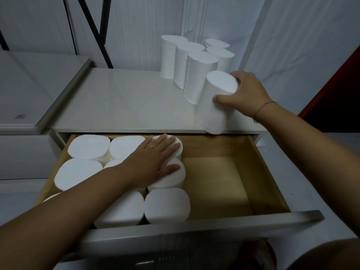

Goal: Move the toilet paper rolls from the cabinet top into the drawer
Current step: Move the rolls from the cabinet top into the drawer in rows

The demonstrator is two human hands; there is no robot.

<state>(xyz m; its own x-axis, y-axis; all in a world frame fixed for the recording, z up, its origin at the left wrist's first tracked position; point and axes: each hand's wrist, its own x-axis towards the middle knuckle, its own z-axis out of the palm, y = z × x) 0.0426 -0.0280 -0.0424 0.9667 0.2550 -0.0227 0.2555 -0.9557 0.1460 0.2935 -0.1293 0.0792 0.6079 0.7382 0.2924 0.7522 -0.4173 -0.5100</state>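
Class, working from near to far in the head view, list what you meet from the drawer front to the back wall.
Drawer front → rolls packed in the drawer → left hand → roll held by the right hand → standing rolls on the cabinet top → white curtain.

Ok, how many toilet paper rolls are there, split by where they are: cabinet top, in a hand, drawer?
Standing rolls on the cabinet top: 5
Held roll in the right hand: 1
Packed rolls in the drawer: 9 showing, one only a sliver beside the left arm
Total: 15
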